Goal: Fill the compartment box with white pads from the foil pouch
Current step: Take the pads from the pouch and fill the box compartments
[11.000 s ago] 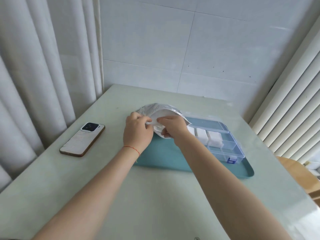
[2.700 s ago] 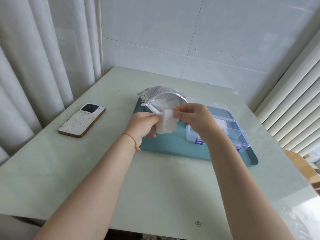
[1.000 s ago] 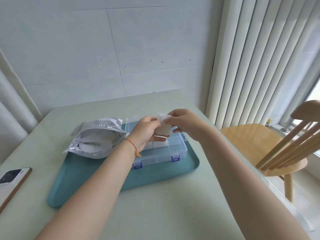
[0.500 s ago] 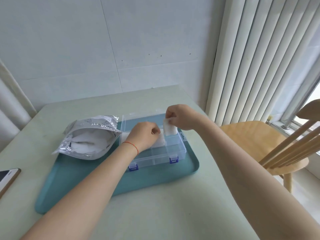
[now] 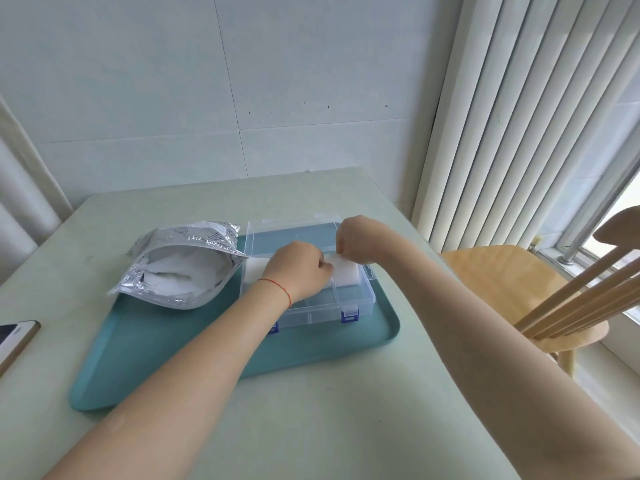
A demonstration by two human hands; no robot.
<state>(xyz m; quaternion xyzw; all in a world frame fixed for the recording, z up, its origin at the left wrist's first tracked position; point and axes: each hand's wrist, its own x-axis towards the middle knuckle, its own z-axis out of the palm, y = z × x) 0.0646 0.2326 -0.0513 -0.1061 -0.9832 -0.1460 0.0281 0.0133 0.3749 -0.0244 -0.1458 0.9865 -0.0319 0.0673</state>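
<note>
You are seating pads in the box's far right compartment.

Your left hand [image 5: 299,268] and right hand [image 5: 356,242] both pinch a white pad [image 5: 343,273] over the compartment box [image 5: 356,299] on the tray [image 5: 242,348]. Next, release it flat, then reach to the foil pouch [image 5: 180,265], just left.

The clear plastic compartment box with blue latches [image 5: 325,306] sits open, its lid folded back flat on the far side. Its rear right compartment holds white pads [image 5: 346,277]. To the left of the box, touching its left wall, the crinkled silver foil pouch [image 5: 183,268] lies with its mouth open, white pads visible inside.
</note>
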